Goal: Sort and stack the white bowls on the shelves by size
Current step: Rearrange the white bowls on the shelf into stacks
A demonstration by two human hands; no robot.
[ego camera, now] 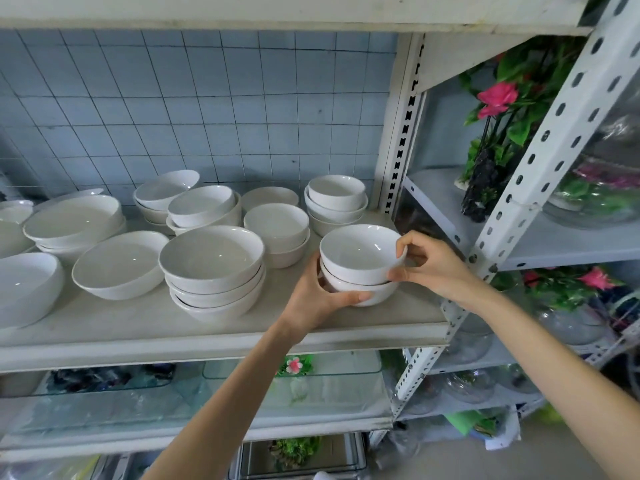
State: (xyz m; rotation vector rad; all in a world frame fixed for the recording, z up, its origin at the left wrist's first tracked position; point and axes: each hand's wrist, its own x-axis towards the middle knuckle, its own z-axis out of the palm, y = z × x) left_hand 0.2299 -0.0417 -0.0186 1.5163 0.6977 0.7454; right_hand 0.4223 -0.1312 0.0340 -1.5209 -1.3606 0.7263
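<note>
both hands hold a pair of nested small white ceramic bowls at the right front of the white shelf board: left hand cups the lower, right hand pinches the upper rim. several stacks look sorted; tilted bowls at the back left remain.

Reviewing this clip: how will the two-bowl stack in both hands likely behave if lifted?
The two-bowl stack looks rigid and glossy, probably glazed ceramic: likely slippery and breakable. The top bowl only nests in the lower bowl, so it may slide if tilted; the right hand pinches it, the left hand grips the lower one.
</note>
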